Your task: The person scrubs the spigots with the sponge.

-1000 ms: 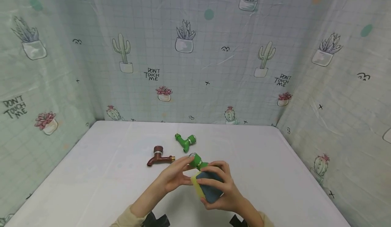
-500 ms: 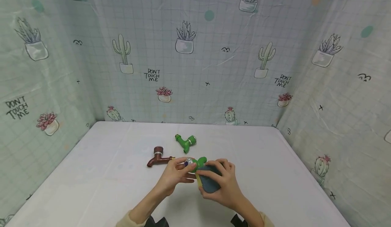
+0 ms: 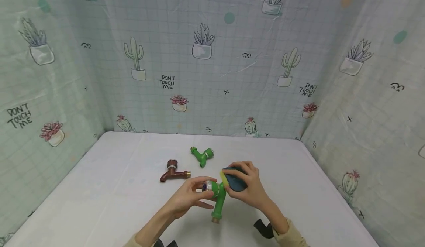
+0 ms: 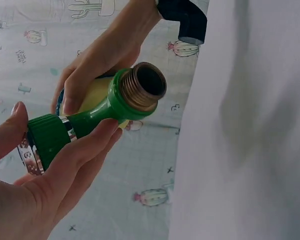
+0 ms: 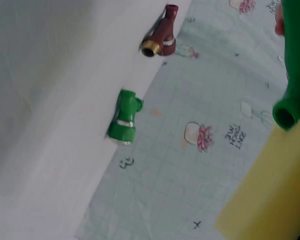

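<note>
In the head view my left hand point(image 3: 190, 197) holds a green plastic tap point(image 3: 218, 204) by its knob, between thumb and fingers. The tap hangs above the table with its threaded brass-coloured inlet pointing down toward me. That hollow inlet point(image 4: 146, 86) shows plainly in the left wrist view. With bent fingers my right hand point(image 3: 249, 188) grips a sponge point(image 3: 235, 180), blue-grey on one face and yellow on the other. Its yellow face is turned to the tap, right at the spout end. In the right wrist view the yellow foam point(image 5: 275, 192) lies close by the spout's opening.
A second green tap point(image 3: 201, 155) lies on the white table point(image 3: 126, 202), beyond the hands. Left of it lies a dark red tap point(image 3: 172, 171) with a brass end. A black curved piece point(image 3: 263, 228) is beside the right sleeve. Patterned cloth point(image 3: 212, 73) walls the table's back and sides.
The left hand has turned the green tap so its threaded end swings down toward me. The right hand has moved the sponge up and slightly right, onto the spout side.
</note>
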### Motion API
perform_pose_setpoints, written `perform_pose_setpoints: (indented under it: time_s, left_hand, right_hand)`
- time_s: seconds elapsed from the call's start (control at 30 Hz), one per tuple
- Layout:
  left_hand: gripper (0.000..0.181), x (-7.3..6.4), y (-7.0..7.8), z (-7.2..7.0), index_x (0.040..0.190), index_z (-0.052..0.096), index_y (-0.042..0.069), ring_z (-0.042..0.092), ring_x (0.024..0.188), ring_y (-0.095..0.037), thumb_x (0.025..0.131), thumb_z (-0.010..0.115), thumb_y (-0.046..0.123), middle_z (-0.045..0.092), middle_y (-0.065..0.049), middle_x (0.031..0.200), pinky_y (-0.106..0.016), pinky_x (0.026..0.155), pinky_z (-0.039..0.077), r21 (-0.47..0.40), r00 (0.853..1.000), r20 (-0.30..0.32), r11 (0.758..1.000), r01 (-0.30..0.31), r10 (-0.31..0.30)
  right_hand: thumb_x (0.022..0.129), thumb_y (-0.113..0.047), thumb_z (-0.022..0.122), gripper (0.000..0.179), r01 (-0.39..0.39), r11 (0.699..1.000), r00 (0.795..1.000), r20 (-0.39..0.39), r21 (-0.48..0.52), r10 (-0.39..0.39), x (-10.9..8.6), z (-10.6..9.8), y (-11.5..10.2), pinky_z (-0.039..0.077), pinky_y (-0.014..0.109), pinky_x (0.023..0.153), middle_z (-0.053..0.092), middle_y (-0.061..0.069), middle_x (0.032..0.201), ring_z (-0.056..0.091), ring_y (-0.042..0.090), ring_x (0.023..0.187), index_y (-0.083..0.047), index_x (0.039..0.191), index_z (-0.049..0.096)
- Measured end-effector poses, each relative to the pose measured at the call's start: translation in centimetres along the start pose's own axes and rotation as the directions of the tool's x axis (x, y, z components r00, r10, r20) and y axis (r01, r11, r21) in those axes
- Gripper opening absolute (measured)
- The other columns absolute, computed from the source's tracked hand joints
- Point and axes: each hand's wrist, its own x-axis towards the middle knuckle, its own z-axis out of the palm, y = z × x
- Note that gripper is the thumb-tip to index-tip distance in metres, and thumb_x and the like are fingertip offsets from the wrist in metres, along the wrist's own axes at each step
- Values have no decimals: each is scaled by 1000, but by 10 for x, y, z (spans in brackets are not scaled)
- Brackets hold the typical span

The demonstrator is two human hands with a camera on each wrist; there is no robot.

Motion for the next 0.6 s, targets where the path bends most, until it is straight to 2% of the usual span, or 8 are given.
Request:
perform_pose_setpoints:
  time_s: [0.13, 0.2, 0.37, 0.47, 0.6]
  left_hand:
    - [50, 2, -2, -3, 124, 39, -12, 65, 85, -24, 84, 60, 10, 54, -18, 111, -48, 76, 52, -19, 999, -31, 999, -43, 42]
    - [50, 3, -3, -4, 124, 38, -14, 66, 83, -24, 85, 59, 10, 56, -19, 111, -48, 75, 52, -33, 998, -40, 998, -55, 53]
    - [50, 6, -5, -4, 126, 35, -11, 66, 85, -26, 89, 55, 16, 59, -19, 112, -49, 75, 51, -66, 996, -65, 996, -65, 61]
    - [48, 6, -5, -5, 127, 35, -9, 66, 87, -29, 91, 51, 18, 62, -13, 108, -50, 76, 51, -89, 996, -66, 994, -66, 60]
    - [45, 4, -5, -8, 127, 35, -8, 63, 92, -34, 92, 49, 18, 63, -4, 103, -50, 76, 51, -127, 997, -52, 990, -57, 50]
  right_hand:
    - [73, -36, 70, 37, 85, 996, 993, 78, 4, -85, 2, -4, -4, 29, 41, 74, 56, 1, 110, 38, 14, 100, -28, 108, 62]
    - [74, -39, 68, 37, 126, 992, 989, 81, -10, -124, 1, -4, -8, 28, 41, 75, 55, 0, 110, 38, 14, 100, -28, 108, 62]
    - [76, -43, 64, 39, 177, 982, 984, -7, -68, -177, 0, 1, -15, 26, 42, 77, 54, 2, 111, 37, 17, 100, -26, 111, 61]
    - [79, -46, 58, 39, 157, 982, 984, -70, -106, -165, 1, 3, -11, 26, 42, 78, 53, 4, 112, 36, 21, 101, -25, 111, 61]
    - [81, -49, 53, 40, 144, 981, 982, -107, -131, -159, 1, 3, -2, 26, 44, 78, 52, 7, 113, 36, 24, 103, -25, 111, 60]
